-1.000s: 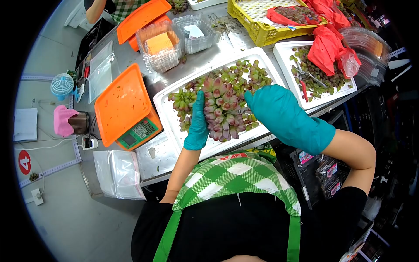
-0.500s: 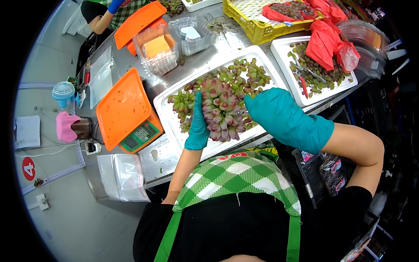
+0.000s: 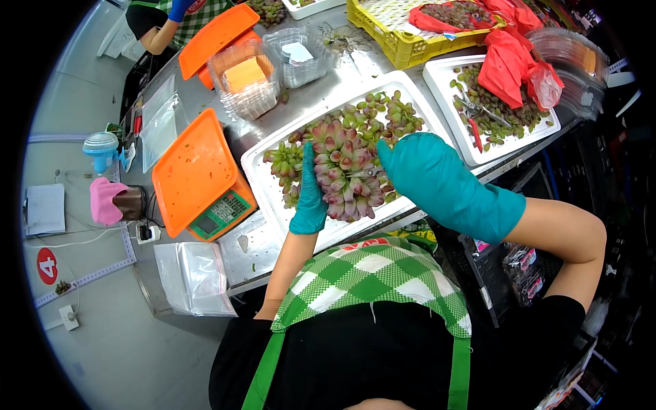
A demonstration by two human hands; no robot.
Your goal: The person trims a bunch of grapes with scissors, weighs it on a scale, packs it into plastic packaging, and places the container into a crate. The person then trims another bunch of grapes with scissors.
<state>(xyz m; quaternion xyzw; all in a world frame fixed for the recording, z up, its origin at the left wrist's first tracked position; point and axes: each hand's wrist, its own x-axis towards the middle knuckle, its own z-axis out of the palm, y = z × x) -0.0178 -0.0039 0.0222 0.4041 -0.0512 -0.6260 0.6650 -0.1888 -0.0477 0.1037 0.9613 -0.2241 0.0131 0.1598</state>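
A large cluster of red-tipped succulent rosettes (image 3: pixel 344 154) is held above a white tray (image 3: pixel 251 158). My left hand (image 3: pixel 311 195), in a teal glove, grips it from the left side, thumb upright along the leaves. At the right of the cluster, my right hand (image 3: pixel 427 174), gloved too, is closed around scissors (image 3: pixel 365 173); only their metal blades show, reaching in among the rosettes. The fingers and the handles are hidden behind the glove. Smaller green succulents (image 3: pixel 283 160) lie in the tray around the cluster.
An orange-topped scale (image 3: pixel 195 178) and clear plastic bags (image 3: pixel 195 277) are on the left. Clear plastic boxes (image 3: pixel 242 78) stand behind the tray. At right, a second white tray (image 3: pixel 447 72) contains loose leaves and a red-handled tool. Farther back are a yellow crate (image 3: pixel 393 48) and another person's arm (image 3: pixel 158 35).
My right hand has moved slightly left, and the scissor blades now show across the rosettes. My left hand and the cluster have hardly moved.
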